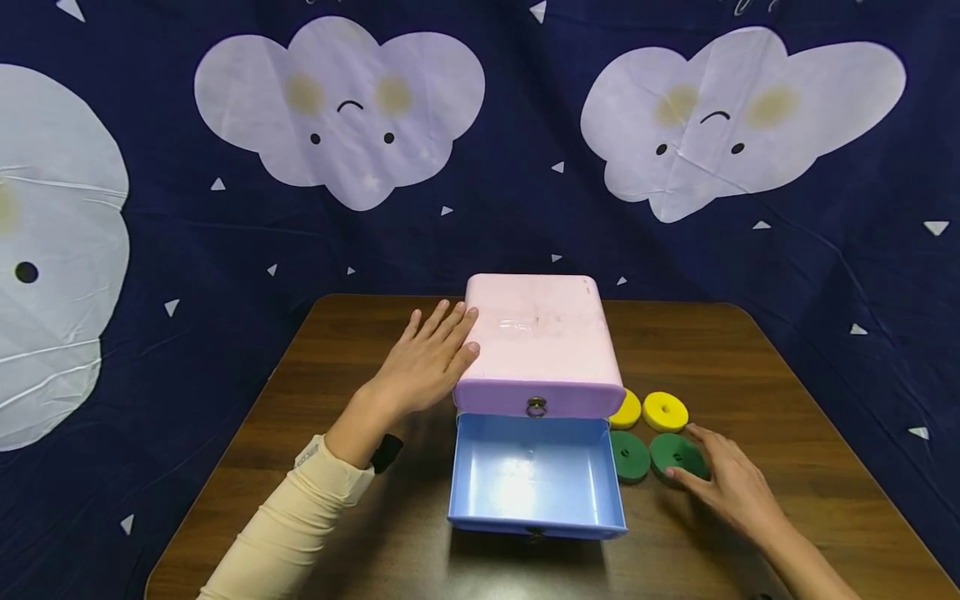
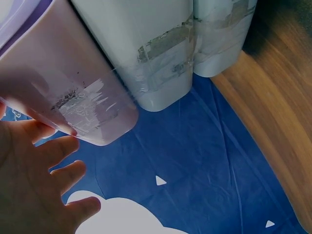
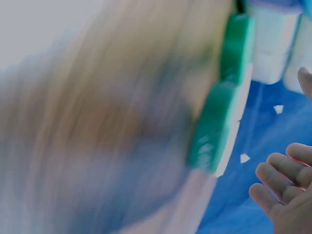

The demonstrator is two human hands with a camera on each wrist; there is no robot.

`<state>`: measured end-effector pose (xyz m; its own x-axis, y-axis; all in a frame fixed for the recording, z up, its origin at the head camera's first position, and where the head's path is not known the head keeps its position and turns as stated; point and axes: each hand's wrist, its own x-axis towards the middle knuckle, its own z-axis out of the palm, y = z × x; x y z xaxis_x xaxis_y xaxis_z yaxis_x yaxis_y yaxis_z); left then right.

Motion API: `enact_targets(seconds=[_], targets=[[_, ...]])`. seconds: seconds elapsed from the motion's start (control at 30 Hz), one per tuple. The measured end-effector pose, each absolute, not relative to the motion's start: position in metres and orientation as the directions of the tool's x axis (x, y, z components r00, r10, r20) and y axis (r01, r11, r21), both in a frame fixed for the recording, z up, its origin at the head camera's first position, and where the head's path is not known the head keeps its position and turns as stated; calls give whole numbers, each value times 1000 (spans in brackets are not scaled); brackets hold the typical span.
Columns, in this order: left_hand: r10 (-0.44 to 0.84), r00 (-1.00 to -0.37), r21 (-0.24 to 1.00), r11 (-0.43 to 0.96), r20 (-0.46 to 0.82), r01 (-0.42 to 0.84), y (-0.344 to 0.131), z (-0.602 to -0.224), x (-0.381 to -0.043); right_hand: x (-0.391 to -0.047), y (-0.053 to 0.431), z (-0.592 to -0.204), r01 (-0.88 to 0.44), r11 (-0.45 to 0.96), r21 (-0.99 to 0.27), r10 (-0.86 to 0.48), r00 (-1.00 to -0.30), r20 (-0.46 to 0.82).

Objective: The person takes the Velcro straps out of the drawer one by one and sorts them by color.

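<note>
A small drawer cabinet [image 1: 540, 342] with a pink top stands on the wooden table, its lilac upper drawer closed. Below that, the blue drawer [image 1: 495, 492] is pulled out, and nothing lies in it. My left hand [image 1: 423, 358] rests with spread fingers along the cabinet's left top edge; its fingertips also show at the pink side [image 2: 92, 107] in the left wrist view. To the right of the cabinet my right hand [image 1: 738, 483], fingers apart, reaches at the nearer green disc [image 1: 670, 450]. Another green disc [image 1: 632, 458] lies beside it.
Behind the green discs are two yellow discs [image 1: 666, 412], one partly hidden by the cabinet. The wooden table [image 1: 337, 517] has rounded far corners. A dark blue cloth [image 1: 525, 225] with white clouds hangs just past its far edge.
</note>
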<state>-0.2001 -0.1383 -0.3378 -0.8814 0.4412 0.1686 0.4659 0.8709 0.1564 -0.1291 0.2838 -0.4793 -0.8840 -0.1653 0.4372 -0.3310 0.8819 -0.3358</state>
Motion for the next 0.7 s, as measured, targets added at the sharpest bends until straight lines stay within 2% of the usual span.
enact_targets(seconds=[0.3, 0.53, 0.7], targets=[[440, -883, 167, 870, 164, 464, -139, -338, -200, -98, 259, -458, -368, 858, -360, -135, -836, 533], [441, -883, 165, 870, 162, 465, -139, -338, -201, -80, 245, -453, -336, 836, -433, -129, -889, 439], [440, -884, 163, 871, 159, 463, -139, -338, -200, -69, 234, -460, -364, 791, -492, -189, -910, 369]])
